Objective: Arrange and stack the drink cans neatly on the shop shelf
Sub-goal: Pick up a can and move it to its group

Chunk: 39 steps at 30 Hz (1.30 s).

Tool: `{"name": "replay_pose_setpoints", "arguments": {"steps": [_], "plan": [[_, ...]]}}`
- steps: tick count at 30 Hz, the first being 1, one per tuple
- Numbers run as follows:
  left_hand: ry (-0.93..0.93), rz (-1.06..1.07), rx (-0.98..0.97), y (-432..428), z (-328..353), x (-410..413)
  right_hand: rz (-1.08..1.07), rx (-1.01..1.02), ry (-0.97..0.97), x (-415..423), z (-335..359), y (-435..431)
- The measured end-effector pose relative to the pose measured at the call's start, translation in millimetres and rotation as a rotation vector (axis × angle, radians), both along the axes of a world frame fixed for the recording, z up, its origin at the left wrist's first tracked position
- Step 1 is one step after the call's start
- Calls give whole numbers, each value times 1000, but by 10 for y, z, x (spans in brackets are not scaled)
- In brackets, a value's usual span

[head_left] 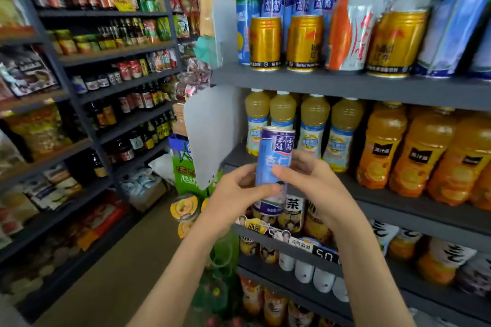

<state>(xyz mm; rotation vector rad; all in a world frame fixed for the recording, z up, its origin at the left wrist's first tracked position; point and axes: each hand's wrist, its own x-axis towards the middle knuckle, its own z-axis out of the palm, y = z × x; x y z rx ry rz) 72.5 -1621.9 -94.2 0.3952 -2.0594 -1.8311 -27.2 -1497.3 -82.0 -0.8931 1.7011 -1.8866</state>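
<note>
The left grip (pixel 233 194) and the right grip (pixel 310 180) both curl around one tall blue-and-white can (pixel 275 164). The left thumb lies across its lower front and the right fingers wrap its middle. The can stands upright in the air, in front of the shelving and touching no shelf.

By my reading this is the carrying step: one can is in hand and not yet placed. The matching cans sit on the top shelf (pixel 345 85), so the next move probably calls for lifting the can and threading it into the back row, or onto a can there. It must go up without knocking the gold cans in front, and one grip will likely have to let go for the reach.

Just behind the held can, the middle shelf carries four pale juice bottles (pixel 314 125) in its front row. Beside them stand at least three orange juice bottles (pixel 380 146), with more running off the edge.

Farther up, the top shelf shows three gold cans (pixel 265 42) in front. Behind them are three blue-and-white cans (pixel 272 5) of the held can's label. One green-topped blue can (pixel 247 26) stands at the left end. The big blue cans (pixel 451 24) at the right are too blurred to count.
</note>
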Motion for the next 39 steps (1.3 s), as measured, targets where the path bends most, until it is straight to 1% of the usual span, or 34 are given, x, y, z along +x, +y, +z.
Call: {"name": "replay_pose_setpoints", "arguments": {"steps": [4,6,9,12,14,17,21,24,26,29,32,36,39], "plan": [[26,-25,47,-201,176,-220,-12,-23,68,-211,150,-240],[43,-41,39,-304,293,-300,-22,-54,96,-285,258,-331],[51,-63,-33,-503,478,-334,-42,-84,146,-335,454,-442],[27,-141,-175,-694,670,-314,-79,-128,202,-335,684,-521],[40,-189,-235,-830,832,-312,-101,-130,258,-321,892,-569],[86,-254,-309,-1060,1120,-329,-124,-75,370,-282,1281,-665],[200,-333,-374,-1314,1553,-408,-124,17,496,-268,1882,-747],[281,-373,-411,-1382,1924,-501,-141,113,613,-349,2367,-785],[329,-389,-457,-1400,2136,-594,-179,163,656,-449,2666,-807],[432,-343,-511,-1483,2357,-814,-228,164,672,-632,3068,-840],[501,-198,-612,-1650,2491,-1105,-324,196,737,-874,3355,-855],[459,-61,-811,-1844,2604,-1514,-384,345,807,-1159,3527,-865],[398,-89,-961,-1915,2672,-1796,-416,441,847,-1393,3551,-877]]}}
